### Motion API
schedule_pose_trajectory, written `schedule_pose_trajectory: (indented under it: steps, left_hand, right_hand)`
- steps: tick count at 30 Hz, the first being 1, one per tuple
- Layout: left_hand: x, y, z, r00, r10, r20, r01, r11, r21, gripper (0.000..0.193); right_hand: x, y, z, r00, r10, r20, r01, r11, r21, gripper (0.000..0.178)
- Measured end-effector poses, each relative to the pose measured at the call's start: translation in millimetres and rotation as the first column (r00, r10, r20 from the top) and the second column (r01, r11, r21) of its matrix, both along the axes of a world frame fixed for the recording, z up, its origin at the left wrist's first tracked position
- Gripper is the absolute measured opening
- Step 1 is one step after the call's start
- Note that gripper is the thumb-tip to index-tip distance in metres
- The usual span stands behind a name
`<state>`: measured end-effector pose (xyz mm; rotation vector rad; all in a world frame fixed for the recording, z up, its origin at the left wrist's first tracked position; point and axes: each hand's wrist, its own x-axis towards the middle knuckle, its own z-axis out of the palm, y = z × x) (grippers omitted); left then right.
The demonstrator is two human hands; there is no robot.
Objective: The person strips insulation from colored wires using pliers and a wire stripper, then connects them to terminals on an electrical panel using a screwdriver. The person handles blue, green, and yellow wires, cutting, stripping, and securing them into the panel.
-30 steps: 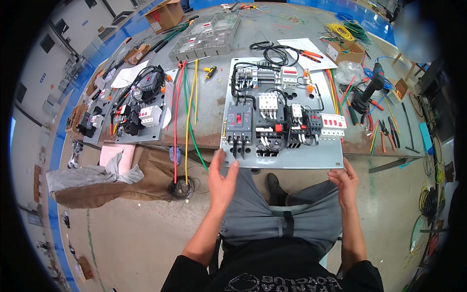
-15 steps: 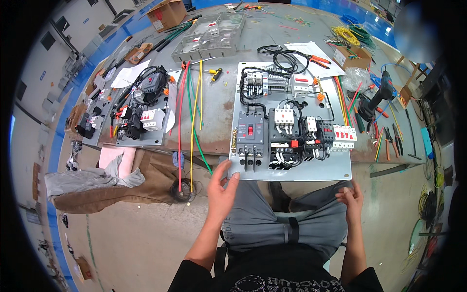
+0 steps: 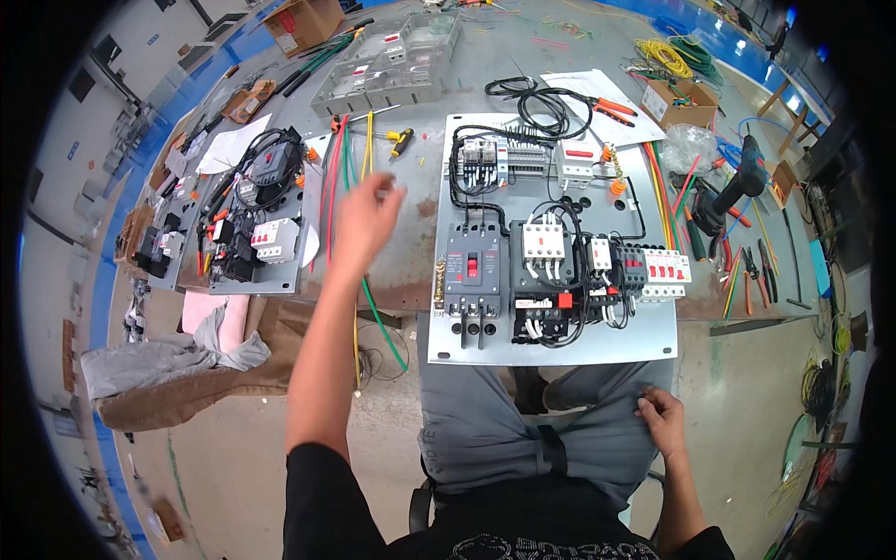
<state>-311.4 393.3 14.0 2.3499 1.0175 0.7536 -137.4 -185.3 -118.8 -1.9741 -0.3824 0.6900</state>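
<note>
My left hand [image 3: 367, 224] is raised over the table's front part, left of the panel, with its fingers bent but apart and nothing seen in them. Below and behind it hang red, green and yellow wires [image 3: 381, 322]. A yellow-and-black screwdriver [image 3: 401, 143] lies just beyond the fingertips. My right hand [image 3: 664, 422] rests by my right thigh, fingers loosely curled, holding nothing visible. In front of me a metal mounting panel [image 3: 588, 350] overhangs the table edge. It carries a grey circuit breaker [image 3: 472, 271], white-topped contactors [image 3: 543, 241], red-switched breakers [image 3: 665, 273] and black wiring.
Another wired panel [image 3: 264, 252] lies at the left. Behind are a clear divided parts box [image 3: 383, 89] and a cardboard box [image 3: 303, 26]. A cordless drill [image 3: 733, 191], pliers [image 3: 767, 271] and orange-handled cutters [image 3: 614, 110] lie to the right. A cloth-covered seat [image 3: 201, 373] stands left below.
My left hand has left the panel's front left corner and moved up and left over the hanging wires. The right hand has dropped slightly away from the panel.
</note>
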Motion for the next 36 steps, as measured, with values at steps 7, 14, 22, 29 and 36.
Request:
schedule_pose_trajectory:
  steps: [7, 14, 22, 29, 36]
  left_hand:
    - [103, 114, -42, 0.896, 0.238, -0.376, -0.153, 0.958, 0.243, 0.042]
    - [115, 156, -67, 0.956, 0.121, -0.266, -0.053, 0.967, 0.248, 0.039]
    - [94, 92, 62, 0.95, 0.134, 0.281, -0.168, 0.981, 0.098, 0.02]
    - [27, -112, 160, 0.834, 0.137, 0.535, -0.264, 0.95, 0.167, 0.03]
    - [-70, -296, 81, 0.929, -0.2, 0.311, 0.061, 0.913, 0.404, 0.045]
  right_hand:
    - [5, 24, -37, 0.971, 0.143, 0.189, -0.124, 0.987, -0.106, 0.02]
    - [37, 0, -75, 0.999, -0.024, 0.031, 0.026, 0.999, -0.048, 0.011]
    - [80, -3, -102, 0.959, 0.268, 0.088, -0.267, 0.963, -0.031, 0.026]
    - [71, 41, -50, 0.813, 0.517, -0.266, -0.551, 0.832, -0.067, 0.029]
    - [-9, 109, 114, 0.559, 0.827, 0.067, -0.758, 0.477, 0.444, 0.056]
